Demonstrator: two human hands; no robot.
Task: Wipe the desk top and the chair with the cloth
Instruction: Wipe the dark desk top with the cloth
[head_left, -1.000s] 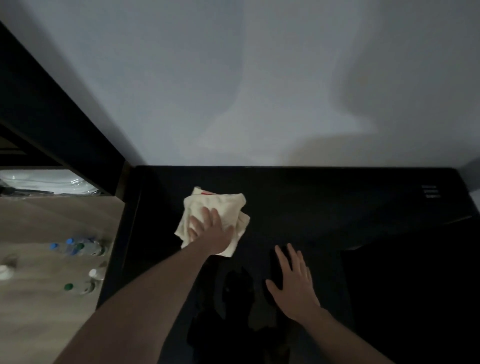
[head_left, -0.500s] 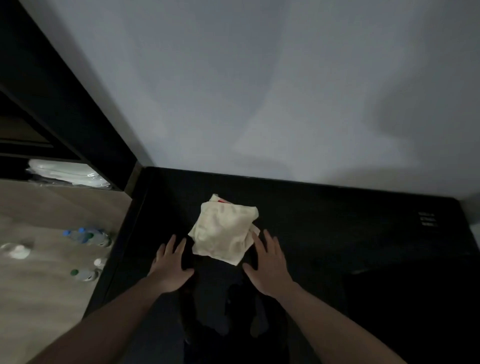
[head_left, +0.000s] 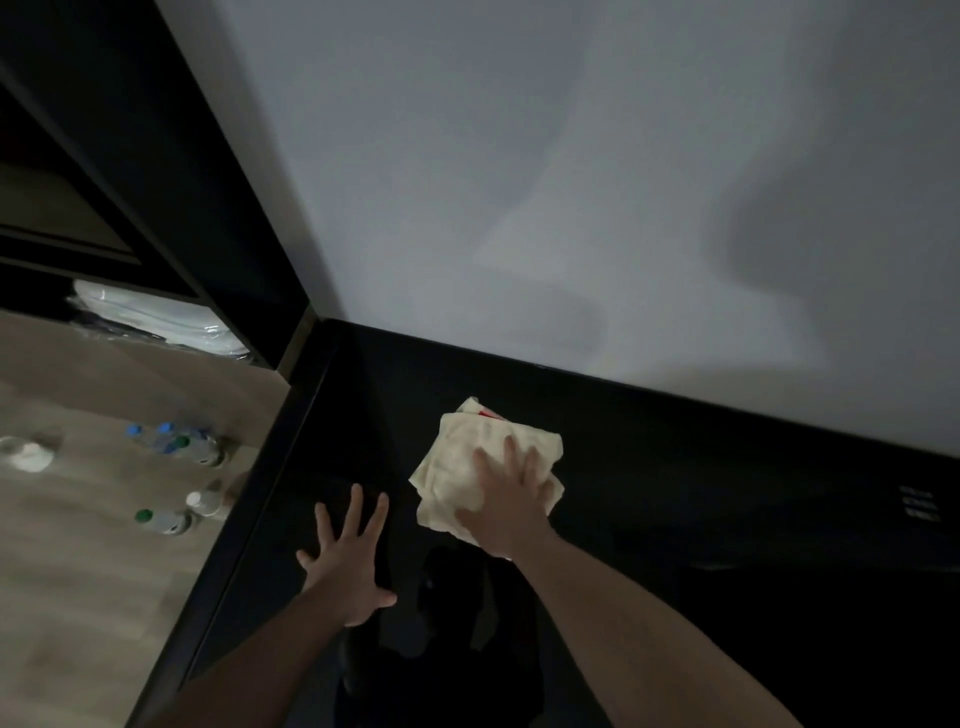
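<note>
A folded cream cloth lies on the glossy black desk top, near the wall. My right hand presses flat on the cloth's right half with straight fingers. My left hand rests flat on the bare desk to the cloth's lower left, fingers spread. No chair shows in this dim view.
A grey wall rises behind the desk. The desk's left edge drops to a wooden floor with several plastic bottles. Dark shelving with a white wrapped bundle stands at the left.
The cloth passed from my left hand to my right: the left lifted off it and settled on the desk, then the right moved onto the cloth. The view tilted.
</note>
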